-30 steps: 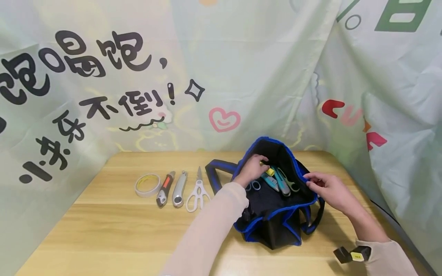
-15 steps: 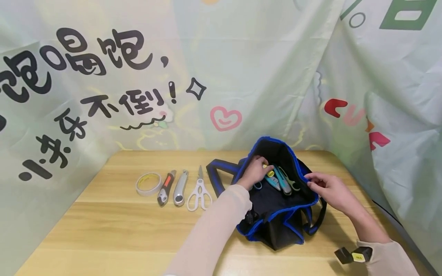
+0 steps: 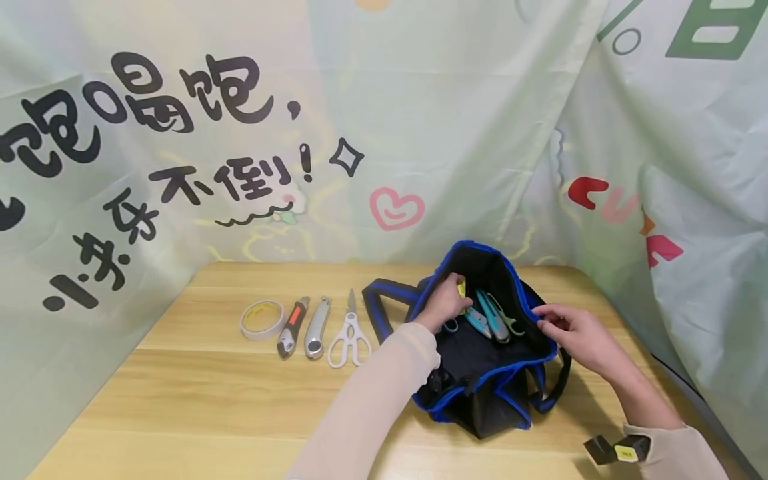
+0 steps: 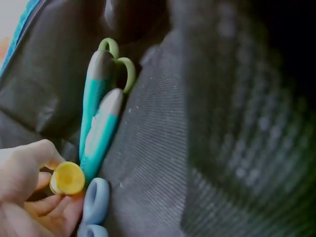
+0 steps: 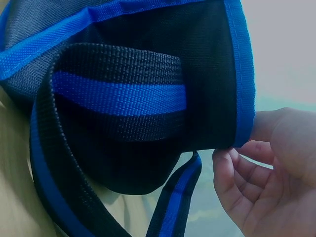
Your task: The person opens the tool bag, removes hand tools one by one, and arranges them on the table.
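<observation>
Inside the black tool bag (image 3: 471, 350) with blue edging, my left hand (image 3: 445, 301) grips a small yellow-ended tube (image 4: 69, 177). In the left wrist view its round yellow end faces the camera, between the thumb and curled fingers. Beside it lie two teal-and-grey utility knives, one nearer (image 4: 102, 136) and one behind (image 4: 94, 91). Green scissor handles (image 4: 127, 74) show past them, and blue scissor handles (image 4: 96, 201) sit just below the tube. My right hand (image 3: 576, 333) pinches the bag's right rim between thumb and fingers; the right wrist view shows this blue edge (image 5: 243, 89) close up.
Left of the bag, a tape roll (image 3: 262, 320), a black-and-red utility knife (image 3: 293, 328), a silver utility knife (image 3: 317, 328) and white scissors (image 3: 350, 337) lie in a row on the wooden table (image 3: 198, 400). Strap handles (image 3: 375, 307) stick out from the bag. A printed curtain hangs behind.
My left hand has shifted slightly toward the bag's left wall, and the yellow-ended tube has moved with it, away from the teal knives. The right hand stays on the rim.
</observation>
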Tool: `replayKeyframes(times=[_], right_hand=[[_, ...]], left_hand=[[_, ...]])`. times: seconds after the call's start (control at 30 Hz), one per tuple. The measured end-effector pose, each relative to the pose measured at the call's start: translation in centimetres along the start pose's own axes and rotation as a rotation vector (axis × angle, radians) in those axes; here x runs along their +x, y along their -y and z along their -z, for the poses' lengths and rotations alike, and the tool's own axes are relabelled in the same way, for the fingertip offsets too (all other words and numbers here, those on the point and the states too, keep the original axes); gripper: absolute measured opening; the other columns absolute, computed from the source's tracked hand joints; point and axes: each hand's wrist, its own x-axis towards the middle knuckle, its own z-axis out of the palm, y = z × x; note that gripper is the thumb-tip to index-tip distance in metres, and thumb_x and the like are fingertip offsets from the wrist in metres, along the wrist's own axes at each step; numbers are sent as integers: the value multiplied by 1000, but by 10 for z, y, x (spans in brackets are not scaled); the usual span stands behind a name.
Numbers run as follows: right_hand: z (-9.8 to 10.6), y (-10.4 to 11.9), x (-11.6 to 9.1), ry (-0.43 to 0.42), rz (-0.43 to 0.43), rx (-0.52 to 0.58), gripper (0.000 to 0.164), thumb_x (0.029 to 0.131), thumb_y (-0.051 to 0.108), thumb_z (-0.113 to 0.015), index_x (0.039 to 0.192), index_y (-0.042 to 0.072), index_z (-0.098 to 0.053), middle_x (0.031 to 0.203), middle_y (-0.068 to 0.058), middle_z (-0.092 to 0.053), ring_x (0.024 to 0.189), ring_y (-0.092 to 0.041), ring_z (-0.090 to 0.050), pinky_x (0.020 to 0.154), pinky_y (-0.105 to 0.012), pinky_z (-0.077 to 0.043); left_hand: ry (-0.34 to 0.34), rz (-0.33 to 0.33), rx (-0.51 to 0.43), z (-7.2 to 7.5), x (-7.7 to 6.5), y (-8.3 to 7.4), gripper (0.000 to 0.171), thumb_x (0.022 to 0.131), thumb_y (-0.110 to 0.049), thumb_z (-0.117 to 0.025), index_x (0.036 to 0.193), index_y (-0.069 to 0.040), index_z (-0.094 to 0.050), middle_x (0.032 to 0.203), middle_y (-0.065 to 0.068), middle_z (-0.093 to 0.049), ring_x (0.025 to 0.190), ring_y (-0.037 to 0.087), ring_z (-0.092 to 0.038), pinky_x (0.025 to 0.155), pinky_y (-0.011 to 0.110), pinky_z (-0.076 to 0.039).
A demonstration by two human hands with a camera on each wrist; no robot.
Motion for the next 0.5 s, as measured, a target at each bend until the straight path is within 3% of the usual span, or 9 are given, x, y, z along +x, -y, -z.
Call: replayKeyframes(times=[0.1,0.2,0.33,0.5], right_hand=[[1,0,0,3,-4,-1,27,99,13,-58,120,-3,-63,90,-4,-65,69,-10,-51,56,-26,-42],[0,0,0,7,-8,-2,28,99,13,-58,120,-3,-63,91,-4,-65,69,-10,-51,56,-26,-42],[1,0,0,4,-5,-6,27,99,12,-58,120,-4,-63,94,-6,-66,72,-9,-54,57,-26,-44],[2,-1,0,-8,2,-12,26,98,11,-58,119,-3,-64,93,-6,-66,72,-8,-53,57,-26,-43]], left_hand=[[-3,50,36,4,0,-6,56,87,-21,-76,135,-8,-50,114,6,-61,85,16,-58,71,28,-49],[11,121,-23,8,-1,-11,59,86,-20,-76,137,-5,-50,117,8,-61,86,18,-60,71,29,-51],[33,211,-293,12,-4,-16,59,89,-12,-71,141,-2,-46,122,12,-59,88,22,-63,73,35,-57],[35,223,-552,15,-6,-20,58,91,-11,-68,142,1,-43,122,15,-56,93,25,-65,80,38,-57]])
